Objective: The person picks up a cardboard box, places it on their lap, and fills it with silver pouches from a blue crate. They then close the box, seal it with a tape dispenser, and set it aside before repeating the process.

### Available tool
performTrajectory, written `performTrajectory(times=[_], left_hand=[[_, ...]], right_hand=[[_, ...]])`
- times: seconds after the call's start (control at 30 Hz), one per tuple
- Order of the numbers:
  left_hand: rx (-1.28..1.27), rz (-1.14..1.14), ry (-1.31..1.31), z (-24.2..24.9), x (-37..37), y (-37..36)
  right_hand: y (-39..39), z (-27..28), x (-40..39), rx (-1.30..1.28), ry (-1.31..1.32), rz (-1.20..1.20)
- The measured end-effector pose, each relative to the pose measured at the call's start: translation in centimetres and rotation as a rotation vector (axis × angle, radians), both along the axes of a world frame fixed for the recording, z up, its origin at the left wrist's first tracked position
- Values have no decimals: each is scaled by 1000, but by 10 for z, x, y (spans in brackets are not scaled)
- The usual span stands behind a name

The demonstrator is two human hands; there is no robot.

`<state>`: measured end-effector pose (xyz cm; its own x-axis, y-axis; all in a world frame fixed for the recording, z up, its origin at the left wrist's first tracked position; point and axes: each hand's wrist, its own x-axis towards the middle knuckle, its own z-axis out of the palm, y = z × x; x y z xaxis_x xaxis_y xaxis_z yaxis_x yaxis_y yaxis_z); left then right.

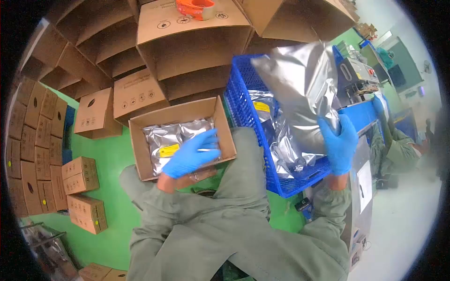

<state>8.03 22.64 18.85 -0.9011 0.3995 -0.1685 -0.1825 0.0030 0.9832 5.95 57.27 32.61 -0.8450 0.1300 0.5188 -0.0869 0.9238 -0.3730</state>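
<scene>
My right hand [339, 144], in a blue glove, grips the lower edge of a large silver foil pouch [304, 84] and holds it up over the blue plastic crate [280, 185]. More silver pouches [281, 150] lie inside that crate, one with a yellow label [261, 107]. Over an open cardboard box [137, 154] in front of my lap is my left hand [193, 153], also gloved, its fingers stretched out above the foil pouches [161, 136] packed there. A yellow label [169, 150] shows on one of these.
Large open cartons [197, 51] rise at the back, with an orange tape dispenser [197, 8] on top. Closed boxes [86, 213] stand on the green floor at left, beside a tall stack [35, 140]. At right, another person [398, 145] sits near a machine [358, 75].
</scene>
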Motion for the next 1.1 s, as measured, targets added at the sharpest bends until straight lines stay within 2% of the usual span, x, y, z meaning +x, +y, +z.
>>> performTrajectory(times=[0.03, 0.07, 0.1, 0.13, 0.17, 0.2, 0.23, 0.27, 0.3, 0.37, 0.4, 0.43, 0.5, 0.53, 0.57, 0.6, 0.7, 0.73, 0.8, 0.83, 0.87, 0.9, 0.93, 0.97, 1.0, 1.03, 1.07, 1.1], left_hand=[[172, -6, 3, 17, 3, 19], [167, 13, 3, 9, 5, 35], [67, 139, 145, -11, 5, 49], [-40, 260, 291, -32, 4, 57], [-151, 376, 440, -31, 3, 56], [345, 444, 134, -30, 7, 30], [842, 490, -185, -10, 12, 2], [1022, 294, -64, 18, 8, -8], [993, 400, -101, 14, 14, -25], [1204, 360, -83, 18, 21, -40], [1206, 367, -78, 5, 10, -61], [767, 436, 66, -24, -13, -92], [-128, 517, 297, -71, -37, -132], [-127, 525, 288, -49, -29, -126], [-31, 594, 358, -2, -25, -113], [64, 657, 425, 27, -24, -99], [24, 644, 359, 34, -18, -63], [85, 683, 358, 13, -17, -56], [-498, 487, -151, -97, -16, -61], [-744, 375, -182, -125, -1, -58], [-720, 117, -79, -137, 13, -62], [-715, 114, -63, -145, -1, -65], [-858, 73, -56, -154, -8, -66], [-997, 16, -59, -162, -6, -63], [-921, 71, -35, -143, -14, -62], [-996, -35, -18, -134, -31, -59], [-950, -31, 115, -140, -44, -57], [-897, -31, 246, -152, -56, -54]], right_hand=[[-26, 3, 6, -93, 91, 93], [-57, 4, 18, -111, 61, 195], [-84, 4, 30, -130, 30, 298], [-101, 4, 36, -153, -91, 683], [-114, 4, 38, -168, -208, 1066], [-123, 5, 38, -174, -206, 1080], [-131, 6, 35, -187, -196, 974], [-138, 8, 25, -198, -174, 865], [-142, -19, -1, -347, -85, 778], [-156, -39, -31, -819, -595, 899], [-165, -38, -29, -896, -701, 1032], [-182, -26, -24, -971, -810, 1166], [-198, -23, -20, -1044, -844, 1122], [-203, -27, -24, -1033, -715, 1032], [-208, -31, -29, -1018, -576, 945], [-214, -38, -29, -1206, -600, 936], [-214, -101, -42, -1137, -505, 883], [-212, -138, -43, -1064, -451, 838], [-197, -205, -27, -802, -765, 484], [-183, -231, -20, -555, -929, 514], [-175, -253, -3, -504, -780, 541], [-169, -264, 2, -446, -626, 566], [-163, -245, -2, -445, -624, 553], [-151, -204, 5, -606, -653, 570], [-135, -174, 9, -765, -676, 578], [-109, -161, 3, -593, -452, 567], [-75, -175, -11, -659, -429, 410], [-58, -136, -16, -535, -330, 274]])
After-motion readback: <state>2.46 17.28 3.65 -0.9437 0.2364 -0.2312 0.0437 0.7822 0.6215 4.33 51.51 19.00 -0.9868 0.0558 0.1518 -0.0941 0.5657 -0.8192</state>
